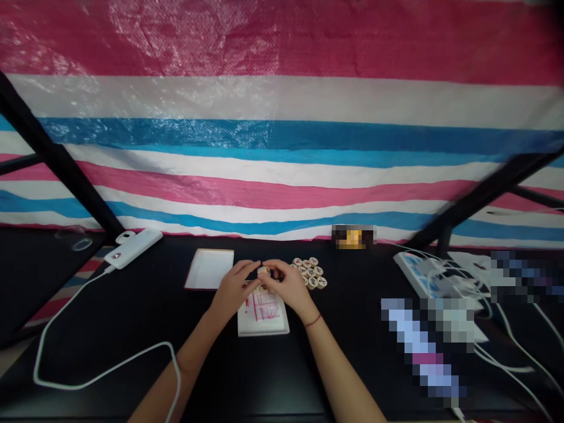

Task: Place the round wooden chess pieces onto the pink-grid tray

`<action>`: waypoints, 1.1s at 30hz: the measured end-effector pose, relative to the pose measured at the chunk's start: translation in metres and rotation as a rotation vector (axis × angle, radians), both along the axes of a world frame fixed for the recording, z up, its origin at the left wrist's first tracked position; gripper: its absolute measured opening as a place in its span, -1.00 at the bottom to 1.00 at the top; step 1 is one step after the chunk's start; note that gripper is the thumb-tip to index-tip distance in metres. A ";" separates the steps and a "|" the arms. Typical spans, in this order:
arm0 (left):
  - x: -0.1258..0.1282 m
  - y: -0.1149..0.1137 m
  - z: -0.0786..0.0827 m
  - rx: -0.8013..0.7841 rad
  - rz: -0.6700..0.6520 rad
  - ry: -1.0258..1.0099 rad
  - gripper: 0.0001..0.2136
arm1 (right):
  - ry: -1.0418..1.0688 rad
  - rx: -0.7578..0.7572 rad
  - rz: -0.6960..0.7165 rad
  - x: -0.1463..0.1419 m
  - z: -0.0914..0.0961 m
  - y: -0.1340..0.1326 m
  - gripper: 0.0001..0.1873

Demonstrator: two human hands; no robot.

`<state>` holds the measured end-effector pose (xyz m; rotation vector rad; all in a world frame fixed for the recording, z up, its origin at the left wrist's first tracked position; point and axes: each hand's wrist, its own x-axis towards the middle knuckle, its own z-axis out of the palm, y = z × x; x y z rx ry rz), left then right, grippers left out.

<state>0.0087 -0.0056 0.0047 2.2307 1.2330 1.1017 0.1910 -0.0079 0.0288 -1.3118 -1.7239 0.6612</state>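
Observation:
My left hand point(233, 289) and my right hand point(288, 284) meet over the far end of a small white box with red grid lines point(263, 317) on the black table. Both pinch a round wooden game piece point(263, 271) between their fingertips. More such pieces seem to lie under my hands at the box's far edge. A cluster of several round wooden pieces with marks on top point(311, 272) lies just right of my right hand. A red thread band circles my right wrist.
A white box lid point(210, 268) lies left of my hands. A white power bank point(133, 248) with a long white cable point(88, 376) sits far left. A power strip with white cables point(434, 276) is at the right. A striped tarp hangs behind.

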 end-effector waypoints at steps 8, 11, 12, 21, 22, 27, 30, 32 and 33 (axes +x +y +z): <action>-0.020 -0.017 0.006 -0.052 -0.048 0.026 -0.83 | 0.203 -0.102 0.049 -0.017 -0.012 -0.012 -0.69; -0.030 -0.024 0.004 -0.107 -0.064 0.083 -0.82 | 0.256 -0.048 -0.020 -0.010 -0.017 -0.010 -0.70; -0.033 -0.026 0.004 -0.114 -0.082 0.120 -0.81 | 0.267 -0.025 -0.048 -0.007 -0.019 -0.009 -0.70; -0.031 -0.029 0.010 0.005 -0.176 0.382 -0.95 | 0.254 0.114 -0.129 -0.002 -0.023 -0.013 -0.76; -0.031 -0.029 0.010 0.007 -0.176 0.399 -0.94 | 0.237 0.121 -0.124 -0.002 -0.022 -0.013 -0.77; -0.035 -0.026 0.008 0.015 -0.162 0.418 -0.98 | 0.185 0.140 -0.090 -0.004 -0.022 -0.016 -0.76; -0.035 -0.025 0.008 0.014 -0.155 0.413 -0.98 | 0.165 0.155 -0.068 -0.006 -0.021 -0.018 -0.76; -0.034 -0.024 0.006 0.007 -0.129 0.397 -0.88 | 0.143 0.158 -0.044 -0.007 -0.020 -0.020 -0.77; -0.033 -0.024 0.004 0.000 -0.111 0.386 -0.77 | 0.132 0.157 -0.023 -0.008 -0.019 -0.021 -0.78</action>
